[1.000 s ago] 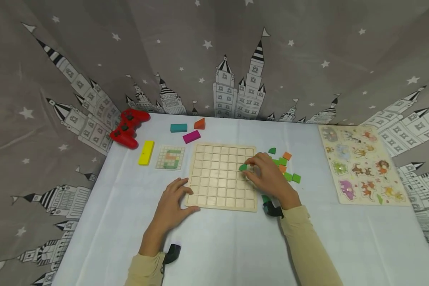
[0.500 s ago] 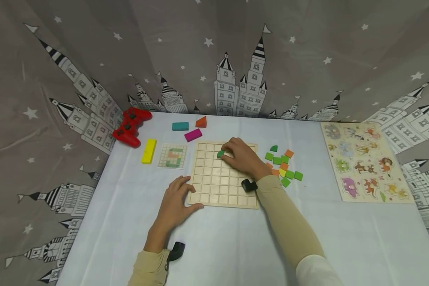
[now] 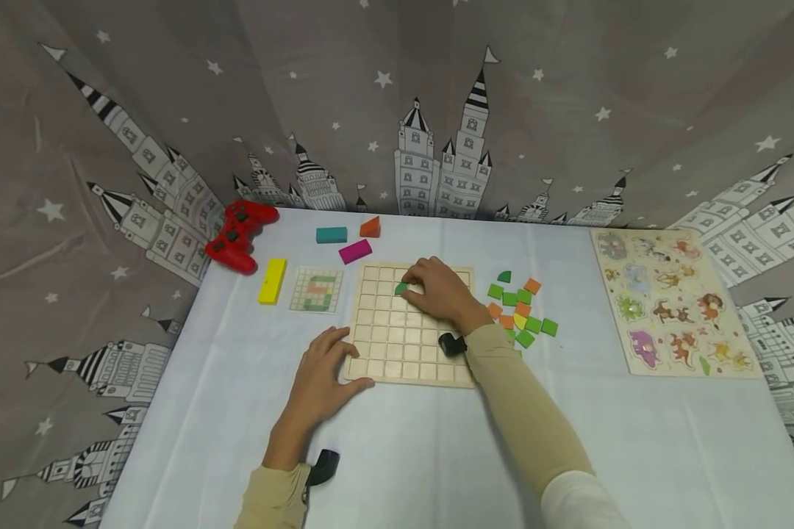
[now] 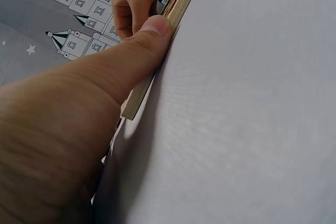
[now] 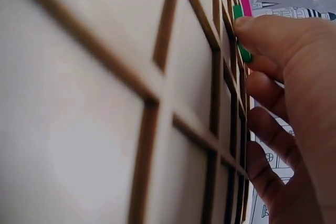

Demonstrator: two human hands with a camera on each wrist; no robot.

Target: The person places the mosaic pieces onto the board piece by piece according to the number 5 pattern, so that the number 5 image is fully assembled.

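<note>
My right hand pinches a green quarter-circle tile between thumb and fingers, over the upper part of a wooden grid board. In the right wrist view the green tile stands on edge under the thumb, close to the board's raised ridges. Whether it touches the board cannot be told. My left hand holds the board's near-left corner, its fingers on the left edge and its thumb along the front edge. The left wrist view has that thumb against the board's side.
Loose green, orange and yellow tiles lie right of the board. A printed pattern card, a yellow block, teal, magenta and orange blocks and a red game controller lie left and behind. An animal puzzle lies far right.
My right hand has carried the green tile left and away from me, from the board's right side to its upper middle. It moved little in the last half second. The left hand stays at the corner.
</note>
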